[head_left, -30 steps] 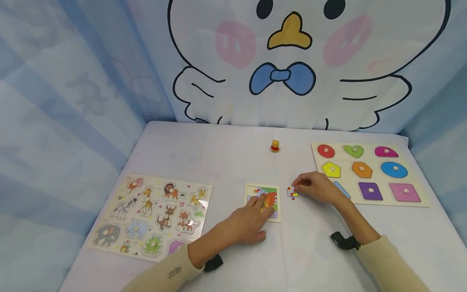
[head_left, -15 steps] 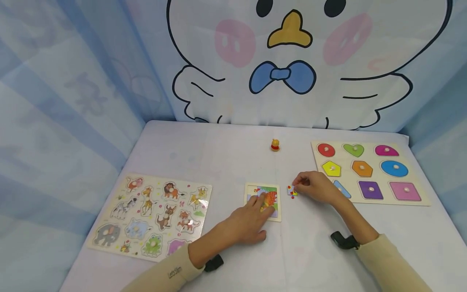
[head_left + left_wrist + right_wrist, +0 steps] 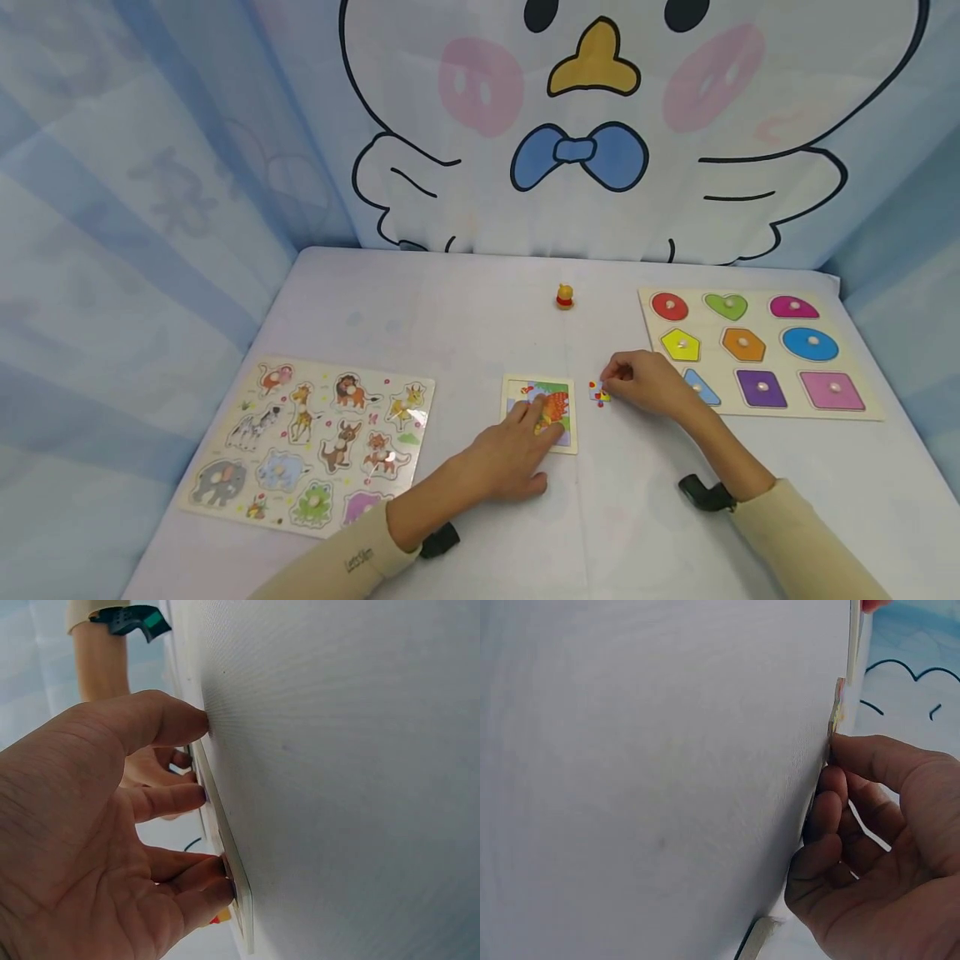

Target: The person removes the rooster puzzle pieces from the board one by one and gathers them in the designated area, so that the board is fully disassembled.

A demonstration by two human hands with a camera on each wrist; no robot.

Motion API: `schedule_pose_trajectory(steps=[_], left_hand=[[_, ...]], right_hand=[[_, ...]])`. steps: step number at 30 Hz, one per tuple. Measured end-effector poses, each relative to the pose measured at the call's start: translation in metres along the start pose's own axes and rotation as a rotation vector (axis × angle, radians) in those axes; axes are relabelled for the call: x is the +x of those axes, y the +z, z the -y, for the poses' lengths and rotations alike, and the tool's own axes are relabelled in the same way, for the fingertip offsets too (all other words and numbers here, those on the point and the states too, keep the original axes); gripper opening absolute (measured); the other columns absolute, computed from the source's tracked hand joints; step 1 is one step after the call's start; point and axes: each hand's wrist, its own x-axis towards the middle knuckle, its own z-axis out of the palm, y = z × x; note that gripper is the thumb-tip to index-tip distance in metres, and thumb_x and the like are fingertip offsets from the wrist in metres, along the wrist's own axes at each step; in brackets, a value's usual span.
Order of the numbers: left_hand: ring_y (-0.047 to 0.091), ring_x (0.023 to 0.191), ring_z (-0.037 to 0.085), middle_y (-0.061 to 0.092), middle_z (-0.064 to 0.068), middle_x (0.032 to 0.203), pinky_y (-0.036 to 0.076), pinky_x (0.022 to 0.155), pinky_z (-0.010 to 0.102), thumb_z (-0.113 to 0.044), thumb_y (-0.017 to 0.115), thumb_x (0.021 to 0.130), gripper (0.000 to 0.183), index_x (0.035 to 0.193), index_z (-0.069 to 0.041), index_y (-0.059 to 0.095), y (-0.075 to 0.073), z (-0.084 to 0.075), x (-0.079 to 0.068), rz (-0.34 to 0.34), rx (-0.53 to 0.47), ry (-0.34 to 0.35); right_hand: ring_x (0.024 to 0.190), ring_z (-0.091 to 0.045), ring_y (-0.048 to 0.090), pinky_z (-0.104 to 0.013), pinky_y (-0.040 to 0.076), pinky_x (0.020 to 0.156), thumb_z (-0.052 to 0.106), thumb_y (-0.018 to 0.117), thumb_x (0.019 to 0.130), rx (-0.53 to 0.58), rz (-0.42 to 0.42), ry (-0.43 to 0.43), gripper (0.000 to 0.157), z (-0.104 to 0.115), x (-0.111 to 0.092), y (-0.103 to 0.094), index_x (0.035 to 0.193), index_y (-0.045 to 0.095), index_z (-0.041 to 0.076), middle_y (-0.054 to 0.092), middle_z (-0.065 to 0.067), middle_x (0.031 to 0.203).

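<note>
In the head view, my left hand (image 3: pixel 506 458) rests with spread fingers on a small framed jigsaw puzzle (image 3: pixel 572 446) lying flat mid-table. Its picture has orange and green areas, partly covered by the fingers. The left wrist view shows those fingertips touching the top of the thin puzzle board (image 3: pixel 238 889). Just right of the frame, my right hand (image 3: pixel 645 383) pinches the edge of a small colourful jigsaw piece (image 3: pixel 598 393) between thumb and fingertips. From the right wrist, that jigsaw piece (image 3: pixel 838 705) appears edge-on, close to the white cloth.
At left lies a peg-less-looking animal puzzle board (image 3: pixel 303 433), partly under the left sleeve. A shape board with knobbed pieces (image 3: pixel 806 396) lies at right, behind the right hand. A tiny yellow-and-red bear figure (image 3: pixel 565 297) stands at the back. A printed curtain (image 3: pixel 480 208) hangs behind the table.
</note>
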Motion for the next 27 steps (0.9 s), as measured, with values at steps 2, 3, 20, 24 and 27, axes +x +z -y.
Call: schedule_pose_trajectory(steps=[2, 3, 20, 24, 27], left_hand=[[0.035, 0.134, 0.028, 0.028, 0.017, 0.155, 0.051, 0.087, 0.030, -0.040, 0.064, 0.091, 0.058, 0.142, -0.020, 0.046, 0.000, 0.000, 0.000, -0.014, 0.005, 0.010], [0.036, 0.134, 0.029, 0.029, 0.017, 0.155, 0.051, 0.086, 0.031, -0.039, 0.064, 0.091, 0.057, 0.141, -0.020, 0.046, -0.001, 0.000, -0.001, -0.022, 0.005, 0.014], [0.034, 0.135, 0.029, 0.026, 0.017, 0.156, 0.050, 0.089, 0.031, -0.040, 0.061, 0.093, 0.055, 0.142, -0.022, 0.044, 0.001, 0.005, -0.004, -0.029, 0.010, 0.039], [0.034, 0.137, 0.030, 0.025, 0.018, 0.156, 0.049, 0.091, 0.033, -0.040, 0.061, 0.094, 0.056, 0.143, -0.021, 0.043, 0.002, 0.005, -0.003, -0.032, 0.000, 0.047], [0.033, 0.138, 0.032, 0.025, 0.018, 0.157, 0.048, 0.094, 0.036, -0.039, 0.060, 0.094, 0.057, 0.145, -0.021, 0.042, 0.003, 0.007, -0.004, -0.038, -0.009, 0.056]], right_hand=[[0.071, -0.018, 0.053, -0.032, 0.045, 0.065, 0.013, 0.071, 0.088, -0.004, -0.003, 0.001, 0.005, 0.001, 0.000, 0.000, 0.085, 0.069, 0.010, 0.058, 0.003, 0.072], [0.070, -0.018, 0.053, -0.032, 0.045, 0.064, 0.013, 0.071, 0.088, -0.006, -0.004, 0.001, 0.005, 0.002, 0.000, 0.000, 0.084, 0.068, 0.011, 0.057, 0.003, 0.072], [0.077, -0.018, 0.055, -0.033, 0.048, 0.070, 0.015, 0.067, 0.094, 0.037, 0.015, -0.032, 0.015, 0.012, 0.008, -0.007, 0.105, 0.074, 0.010, 0.063, 0.003, 0.082], [0.072, -0.015, 0.055, -0.030, 0.048, 0.064, 0.014, 0.066, 0.093, 0.055, 0.078, -0.144, 0.016, 0.033, 0.018, 0.001, 0.107, 0.073, 0.009, 0.063, 0.005, 0.082], [0.074, -0.013, 0.056, -0.029, 0.049, 0.065, 0.011, 0.067, 0.093, 0.065, 0.133, -0.215, 0.017, 0.049, 0.028, 0.011, 0.108, 0.073, 0.009, 0.065, 0.006, 0.087]])
